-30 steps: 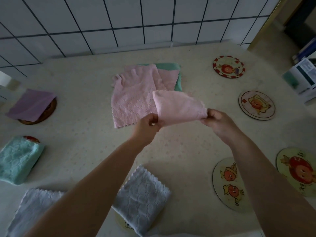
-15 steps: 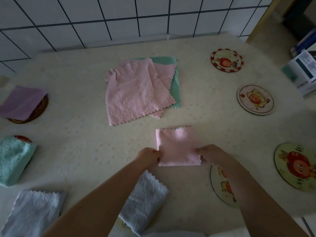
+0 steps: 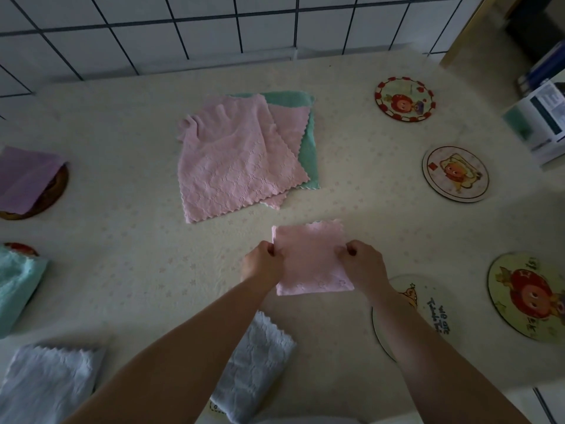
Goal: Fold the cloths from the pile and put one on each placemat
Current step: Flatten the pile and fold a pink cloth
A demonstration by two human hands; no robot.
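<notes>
Folded pink cloth (image 3: 312, 258) is seen lying flat on the table (image 3: 128, 240), just on the near side of the pile (image 3: 244, 154), which serves as the landmark. It is pinched at both side edges: the fingers of the left hand (image 3: 263, 266) are closed on its left edge, and those of the right hand (image 3: 363, 266) are closed on its right edge. The pile itself is made up of unfolded pink cloths over a green one. To the right of the pile, two round placemats (image 3: 455, 174) are seen bare, and nearer to the person two more lie bare. To the left of the pile, a purple cloth (image 3: 24, 175) rests on a brown mat, and a folded teal cloth (image 3: 16, 286) lies nearer.
</notes>
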